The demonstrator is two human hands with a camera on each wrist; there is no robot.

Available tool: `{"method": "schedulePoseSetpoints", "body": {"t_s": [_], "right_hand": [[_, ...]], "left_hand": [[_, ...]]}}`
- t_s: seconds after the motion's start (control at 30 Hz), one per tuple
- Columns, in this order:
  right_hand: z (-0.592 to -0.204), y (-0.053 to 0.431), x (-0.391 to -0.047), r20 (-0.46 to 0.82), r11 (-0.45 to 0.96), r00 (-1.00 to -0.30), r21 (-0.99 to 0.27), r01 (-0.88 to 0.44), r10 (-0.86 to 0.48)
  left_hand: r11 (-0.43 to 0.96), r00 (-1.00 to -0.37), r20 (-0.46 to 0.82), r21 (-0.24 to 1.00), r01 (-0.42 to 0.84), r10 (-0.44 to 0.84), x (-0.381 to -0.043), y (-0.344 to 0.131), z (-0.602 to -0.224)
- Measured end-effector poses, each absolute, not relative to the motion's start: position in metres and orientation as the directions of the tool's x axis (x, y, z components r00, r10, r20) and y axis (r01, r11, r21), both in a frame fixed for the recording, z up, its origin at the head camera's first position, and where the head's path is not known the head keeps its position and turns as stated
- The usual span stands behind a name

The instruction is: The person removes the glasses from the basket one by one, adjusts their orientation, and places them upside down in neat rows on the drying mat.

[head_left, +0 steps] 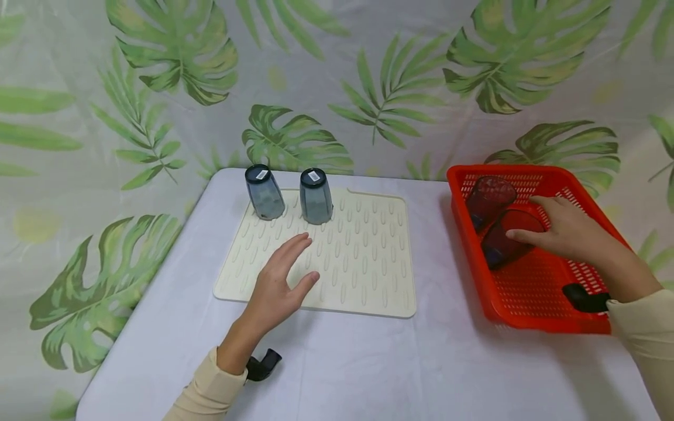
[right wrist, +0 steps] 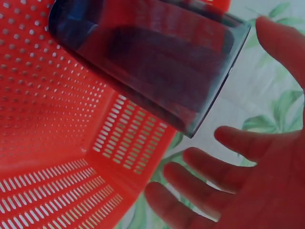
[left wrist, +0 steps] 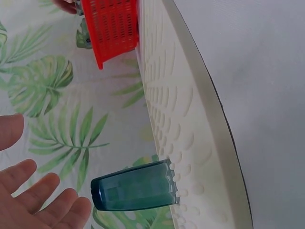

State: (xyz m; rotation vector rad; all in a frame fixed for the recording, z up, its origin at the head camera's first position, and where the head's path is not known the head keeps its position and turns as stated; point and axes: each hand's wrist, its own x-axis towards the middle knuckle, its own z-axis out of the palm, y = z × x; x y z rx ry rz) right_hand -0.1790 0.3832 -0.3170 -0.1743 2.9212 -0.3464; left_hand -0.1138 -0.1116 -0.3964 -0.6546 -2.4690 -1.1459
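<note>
Two blue-grey drinking glasses, a left one point(head_left: 265, 193) and a right one point(head_left: 316, 197), stand upside down on the cream drying mat point(head_left: 363, 257) near its back left. My left hand point(head_left: 279, 286) hovers over the mat's front left part, fingers apart and holding nothing. Inside the red basket point(head_left: 468, 263) lie two more glasses, a rear one point(head_left: 489, 196) and a nearer one point(head_left: 511, 234). Over the basket, my right hand point(head_left: 563, 228) is beside the nearer glass with thumb and fingers spread. In the right wrist view a gap shows between these fingers and that glass point(right wrist: 162, 62).
A white cloth covers the table point(head_left: 358, 368). Behind it hangs a leaf-patterned curtain point(head_left: 389, 58). The basket's raised rim borders the right hand's space, right of the mat. Each wrist wears a black strap-mounted device.
</note>
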Motion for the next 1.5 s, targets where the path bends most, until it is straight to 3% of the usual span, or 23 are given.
{"method": "schedulePoseSetpoints", "body": {"t_s": [0.33, 0.93, 1.5], "right_hand": [[-0.323, 0.383, -0.185, -0.282, 0.965, -0.943, -0.239, -0.111, -0.179], [-0.33, 0.376, -0.191, -0.312, 0.964, -0.937, -0.254, -0.078, -0.158], [-0.328, 0.385, -0.187, -0.202, 0.977, -0.972, -0.196, -0.084, -0.124]], "left_hand": [[0.587, -0.854, 0.44, 0.626, 0.513, 0.277, -0.11, -0.11, -0.399], [0.626, -0.892, 0.356, 0.637, 0.45, 0.279, -0.107, -0.116, -0.402], [0.631, -0.908, 0.326, 0.653, 0.418, 0.264, -0.105, -0.126, -0.402]]}}
